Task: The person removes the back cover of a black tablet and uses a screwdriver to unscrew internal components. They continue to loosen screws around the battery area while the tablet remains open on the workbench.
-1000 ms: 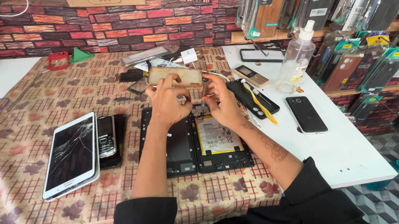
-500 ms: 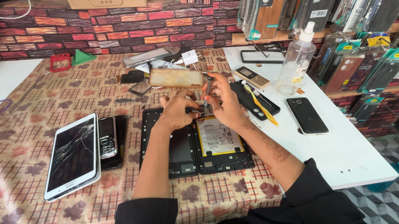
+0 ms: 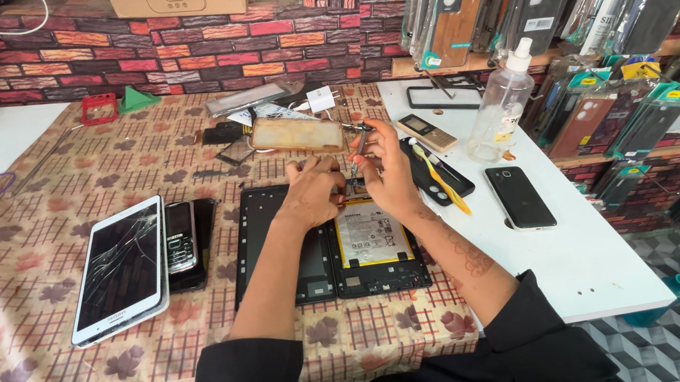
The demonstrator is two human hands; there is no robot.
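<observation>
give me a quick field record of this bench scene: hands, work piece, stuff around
left hand: on top edge of opened tablet
right hand: holds thin metal tool, tip at tablet top
battery: white, in the tablet's right half
left of tablet: keypad phone, cracked white tablet
right of tablet: black phone, clear bottle
surface: patterned cloth
</observation>
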